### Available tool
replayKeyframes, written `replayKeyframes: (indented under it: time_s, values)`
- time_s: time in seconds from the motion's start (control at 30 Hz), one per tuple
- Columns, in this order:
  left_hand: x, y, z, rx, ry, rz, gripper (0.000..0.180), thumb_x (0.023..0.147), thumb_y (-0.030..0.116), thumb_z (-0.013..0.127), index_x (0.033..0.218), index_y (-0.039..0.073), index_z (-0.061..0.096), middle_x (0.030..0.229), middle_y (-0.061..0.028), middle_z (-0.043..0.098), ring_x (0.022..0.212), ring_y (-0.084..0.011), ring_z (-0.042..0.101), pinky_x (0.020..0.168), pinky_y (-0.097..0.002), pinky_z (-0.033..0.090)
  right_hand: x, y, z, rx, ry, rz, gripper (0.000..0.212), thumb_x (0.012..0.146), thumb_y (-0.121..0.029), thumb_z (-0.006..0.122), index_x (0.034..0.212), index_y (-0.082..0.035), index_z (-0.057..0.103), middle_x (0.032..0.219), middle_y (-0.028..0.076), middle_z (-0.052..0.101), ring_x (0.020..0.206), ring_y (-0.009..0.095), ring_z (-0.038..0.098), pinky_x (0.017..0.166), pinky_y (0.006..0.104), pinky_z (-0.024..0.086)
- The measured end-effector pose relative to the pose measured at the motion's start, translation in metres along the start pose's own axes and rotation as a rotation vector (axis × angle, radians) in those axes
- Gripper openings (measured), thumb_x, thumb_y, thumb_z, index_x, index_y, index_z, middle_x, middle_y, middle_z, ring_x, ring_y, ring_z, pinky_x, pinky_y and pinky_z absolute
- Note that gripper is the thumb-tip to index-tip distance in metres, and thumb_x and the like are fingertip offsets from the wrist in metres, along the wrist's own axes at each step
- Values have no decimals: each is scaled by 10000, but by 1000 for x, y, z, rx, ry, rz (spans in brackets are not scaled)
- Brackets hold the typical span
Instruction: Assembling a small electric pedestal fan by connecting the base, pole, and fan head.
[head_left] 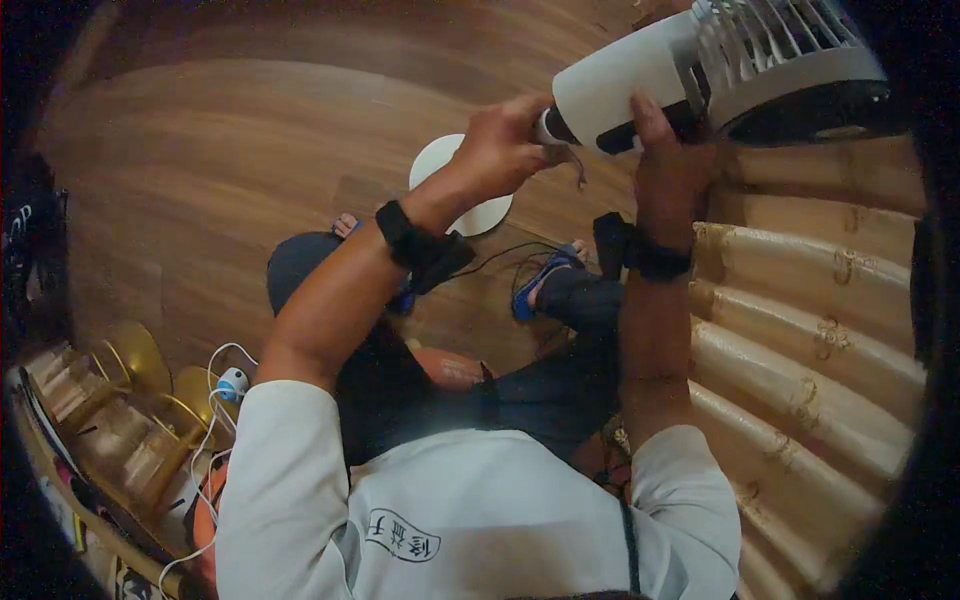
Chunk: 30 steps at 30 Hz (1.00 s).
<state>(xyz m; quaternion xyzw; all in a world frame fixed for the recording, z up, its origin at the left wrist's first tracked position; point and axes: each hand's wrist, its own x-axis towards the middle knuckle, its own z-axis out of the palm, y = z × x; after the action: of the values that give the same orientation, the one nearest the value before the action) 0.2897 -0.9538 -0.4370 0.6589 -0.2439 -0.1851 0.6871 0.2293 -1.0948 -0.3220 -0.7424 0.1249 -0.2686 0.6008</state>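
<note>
The white plastic fan with a cylindrical body and a ribbed round head (645,65) is held up at the far right, above the brown wood-plank floor (250,130), its body slanting and its head pointing further right. The left hand (508,143) is curled around the short white neck (545,127) at the body's lower left end, beside a black collar. The right hand (672,165) clasps the near side of the body, thumb pressed along the white casing; its other fingers are hidden.

The step in hand looks like working the neck against the body, either fitting or loosening it; a single moment does not settle which. A flat, round white disc (487,218) lies on the floor beyond the lap, partly covered by the left forearm, and may be the fan's base.

The next move seems to call for keeping the right hand firm on the casing while the left turns or pulls the neck in line with the body, without tipping the heavy-looking head.
</note>
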Motion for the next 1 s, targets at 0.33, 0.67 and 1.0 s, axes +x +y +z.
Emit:
replayKeyframes:
  time_s: [0.33, 0.67, 1.0]
  values:
    - [2, -11, -1, -108, 35, 50, 465, 745, 140, 803, 1177, 48, 657, 1003, -150, 723, 915, -247, 700, 811, -365, 529, -13, -7, 14, -177, 1, 68, 640, 777, -36, 803, 1324, 48, 482, 1180, 107, 609, 1044, 211, 603, 940, 347, 494]
    - [-3, -7, -3, -204, 27, 113, 455, 763, 162, 827, 1172, 54, 657, 1043, -133, 728, 978, -239, 701, 839, -367, 535, -7, 5, 8, -211, -185, -301, 646, 724, -117, 850, 1283, -37, 535, 1189, 112, 620, 1035, 231, 613, 899, 374, 525]
    - [3, -10, -12, 57, -31, 65, 483, 759, 179, 785, 1199, 51, 633, 1054, -183, 705, 983, -341, 681, 862, -409, 516, -12, 23, 9, -360, 25, -148, 650, 721, -217, 876, 1238, 22, 563, 1205, 132, 623, 1042, 236, 607, 920, 397, 499]
